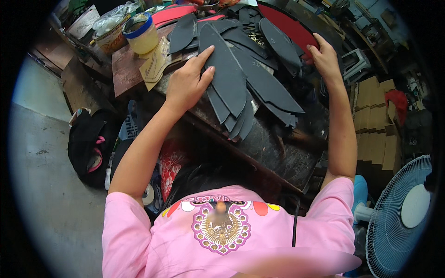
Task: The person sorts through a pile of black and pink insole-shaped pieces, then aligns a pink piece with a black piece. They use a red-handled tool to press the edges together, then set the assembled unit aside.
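My left hand [190, 78] is at the left edge of a dark grey, leaf-shaped flat piece [227, 74] on top of a fanned stack. Its index finger and thumb are apart and rest on that edge; the other fingers are mostly hidden. Farther right, my right hand [324, 58] pinches the edge of a large red sheet [287, 25] with a curved dark rim. More dark grey pieces [273, 88] overlap between my hands, and another curved one [280, 44] lies beside the red sheet.
A blue-rimmed jar [140, 34] and tan card templates [155, 65] lie left on the worn table [292, 162]. A tub with plastic bags [111, 34] stands behind the jar. Stacked cardboard [375, 120] and a fan [403, 208] are to the right; a black bag [88, 143] is at left.
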{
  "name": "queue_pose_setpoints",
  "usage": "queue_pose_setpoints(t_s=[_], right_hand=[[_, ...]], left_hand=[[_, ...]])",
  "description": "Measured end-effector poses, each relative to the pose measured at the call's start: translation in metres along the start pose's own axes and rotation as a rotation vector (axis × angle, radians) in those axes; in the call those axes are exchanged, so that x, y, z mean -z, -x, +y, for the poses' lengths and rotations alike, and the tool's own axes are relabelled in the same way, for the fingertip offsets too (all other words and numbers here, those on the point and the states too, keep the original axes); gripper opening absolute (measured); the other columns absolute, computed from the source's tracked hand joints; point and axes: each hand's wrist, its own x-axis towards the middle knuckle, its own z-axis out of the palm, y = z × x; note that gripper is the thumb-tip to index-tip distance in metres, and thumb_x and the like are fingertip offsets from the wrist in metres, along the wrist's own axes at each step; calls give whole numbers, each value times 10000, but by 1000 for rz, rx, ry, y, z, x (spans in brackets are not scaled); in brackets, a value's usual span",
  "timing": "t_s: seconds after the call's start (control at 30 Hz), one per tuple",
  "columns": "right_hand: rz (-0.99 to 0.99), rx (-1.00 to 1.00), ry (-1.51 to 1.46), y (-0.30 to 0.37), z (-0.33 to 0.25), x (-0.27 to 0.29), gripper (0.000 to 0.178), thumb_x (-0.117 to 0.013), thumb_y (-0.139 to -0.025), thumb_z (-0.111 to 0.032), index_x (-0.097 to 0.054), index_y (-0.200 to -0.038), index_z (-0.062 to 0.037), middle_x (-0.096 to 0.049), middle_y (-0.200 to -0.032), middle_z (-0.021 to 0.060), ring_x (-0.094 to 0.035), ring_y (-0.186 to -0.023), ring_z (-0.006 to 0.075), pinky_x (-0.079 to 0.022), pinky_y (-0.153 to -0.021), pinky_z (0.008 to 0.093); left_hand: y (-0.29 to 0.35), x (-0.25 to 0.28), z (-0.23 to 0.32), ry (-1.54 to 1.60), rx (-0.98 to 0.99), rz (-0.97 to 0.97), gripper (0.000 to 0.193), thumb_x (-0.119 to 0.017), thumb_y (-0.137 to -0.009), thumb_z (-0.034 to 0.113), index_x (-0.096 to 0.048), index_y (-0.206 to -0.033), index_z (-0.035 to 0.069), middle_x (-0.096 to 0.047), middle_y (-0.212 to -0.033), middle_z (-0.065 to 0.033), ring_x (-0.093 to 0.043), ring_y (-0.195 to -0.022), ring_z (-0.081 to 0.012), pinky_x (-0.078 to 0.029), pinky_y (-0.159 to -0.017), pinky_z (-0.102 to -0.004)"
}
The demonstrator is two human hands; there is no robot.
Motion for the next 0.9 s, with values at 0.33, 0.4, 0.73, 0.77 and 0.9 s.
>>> queue_pose_setpoints(t_s=[0.33,0.4,0.73,0.77,0.9], right_hand=[[-44,-228,-104,118,-35,46,400,-484,-1068,-304,-592,-1298,5,-737,-899,127,-704,-629,161,-542,-547,251],[-115,-437,-350,137,-31,61,417,-452,-1077,-327,-590,-1289,5,-742,-888,144,-695,-604,157,-545,-538,247],[-174,-536,-808,162,0,78,567,-355,-1094,-406,-547,-1320,77,-725,-950,247,-685,-599,176,-547,-496,269],[-199,-507,-807,162,5,78,574,-367,-1091,-418,-562,-1315,72,-730,-971,230,-698,-648,165,-559,-534,279],[16,-380,198,156,21,68,415,-587,-1002,-388,-709,-1226,-60,-721,-1161,144,-688,-1060,250,-505,-942,352]], left_hand=[[0,-1,-1,-10,36,-5,494,-578,-964,343,-534,-1433,192,-677,-1104,-163,-677,-947,-384,-547,-801,-461],[-1,-2,-2,10,16,2,495,-576,-968,340,-530,-1439,194,-675,-1176,-169,-676,-993,-386,-547,-837,-457],[-2,-2,0,15,11,-12,486,-551,-987,314,-526,-1457,193,-634,-1305,-189,-641,-1155,-364,-515,-956,-418],[-2,-2,-1,16,15,-10,487,-551,-987,315,-525,-1458,193,-634,-1306,-189,-641,-1157,-363,-515,-955,-419],[-1,-3,-3,-3,-33,25,487,-549,-985,327,-526,-1454,197,-640,-1291,-190,-644,-1140,-369,-521,-943,-429]])
